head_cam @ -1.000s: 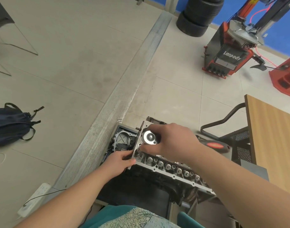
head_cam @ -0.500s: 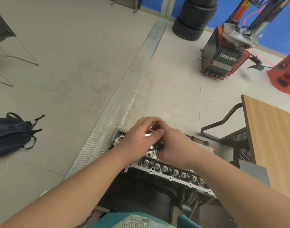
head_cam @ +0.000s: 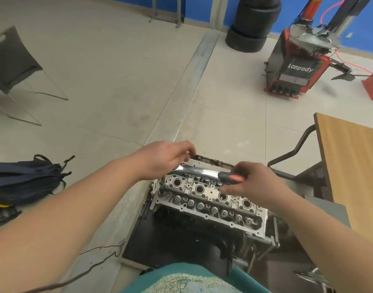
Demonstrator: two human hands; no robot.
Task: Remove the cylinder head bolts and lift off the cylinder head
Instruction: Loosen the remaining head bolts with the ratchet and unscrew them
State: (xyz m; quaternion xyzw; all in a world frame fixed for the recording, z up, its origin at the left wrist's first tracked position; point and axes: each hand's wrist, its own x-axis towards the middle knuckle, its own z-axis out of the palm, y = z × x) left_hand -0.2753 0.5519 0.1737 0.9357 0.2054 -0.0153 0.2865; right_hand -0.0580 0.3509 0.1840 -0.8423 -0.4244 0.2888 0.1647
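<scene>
- The cylinder head (head_cam: 211, 199) is sitting on top of the engine, low on a dark stand just in front of the person's knees, over pale floor tiles; it is still in place, not yet lifted.
- It is showing as bare silver metal, with a row of round dark wells down the middle and rows of small round caps and bolt holes along both long edges.
- The right hand (head_cam: 257, 185) is curling round the black and red grip of the ratchet wrench (head_cam: 204, 172), probably to swing it with leverage.
- The left hand (head_cam: 166, 159) is closing over the wrench's head at the far left corner, likely steadying it on a bolt; the bolt itself is hidden.
</scene>
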